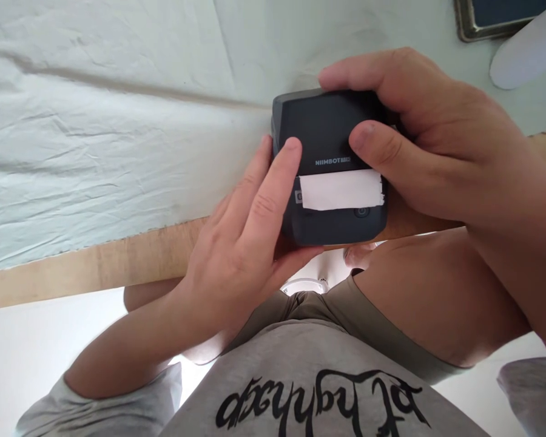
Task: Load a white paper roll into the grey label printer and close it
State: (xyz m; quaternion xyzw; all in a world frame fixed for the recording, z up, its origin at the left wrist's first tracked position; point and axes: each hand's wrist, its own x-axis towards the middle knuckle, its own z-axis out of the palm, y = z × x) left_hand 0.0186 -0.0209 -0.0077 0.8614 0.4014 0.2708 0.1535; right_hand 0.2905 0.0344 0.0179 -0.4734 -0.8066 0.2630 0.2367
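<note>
Printer (327, 124) over surface (118, 267) edge, paper (341, 190) across front. Left hand (236, 243) and right hand (455, 133) each grasp a side, grip seemingly firm. Step looks like steadying; next move calls for fingers clear of paper.

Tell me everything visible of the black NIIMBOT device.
The black device, apparently plastic, is boxy with rounded corners and NIIMBOT lettering. A white paper strip lies across its face, partly covering a power button. The left hand holds its left side, the right hand its right, by the table edge; support beneath is hidden.
</note>
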